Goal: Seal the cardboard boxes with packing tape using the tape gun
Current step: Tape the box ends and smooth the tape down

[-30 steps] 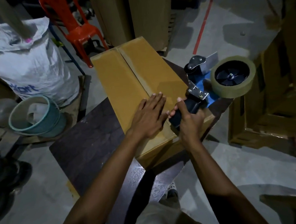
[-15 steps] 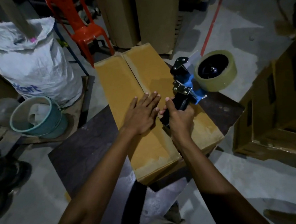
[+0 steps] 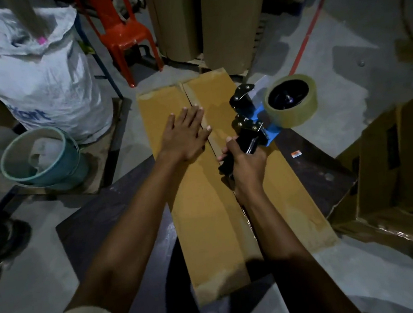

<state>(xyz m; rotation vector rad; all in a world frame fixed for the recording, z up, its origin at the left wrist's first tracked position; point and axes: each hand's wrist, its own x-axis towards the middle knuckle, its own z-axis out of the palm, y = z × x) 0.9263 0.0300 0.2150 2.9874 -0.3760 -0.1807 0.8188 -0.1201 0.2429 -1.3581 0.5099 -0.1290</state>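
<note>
Lying lengthwise on a dark surface [image 3: 100,226], the box [image 3: 207,220] has its two top flaps closed, meeting at a seam [image 3: 189,99] that runs away from the person. The left hand [image 3: 185,135] rests flat on the left flap, fingers straight and close together, their tips reaching the seam. The right hand [image 3: 246,167] grips the black handle of the tape gun [image 3: 251,128], held over the right flap just beside the seam; whether the gun touches the cardboard cannot be told. Its tape roll [image 3: 291,101] sticks out to the right, past the box edge. On the floor to the left stand a teal bucket [image 3: 40,161] and a white sack [image 3: 44,79], with a red chair [image 3: 121,35] behind. An open carton [image 3: 392,162] sits at right.
</note>
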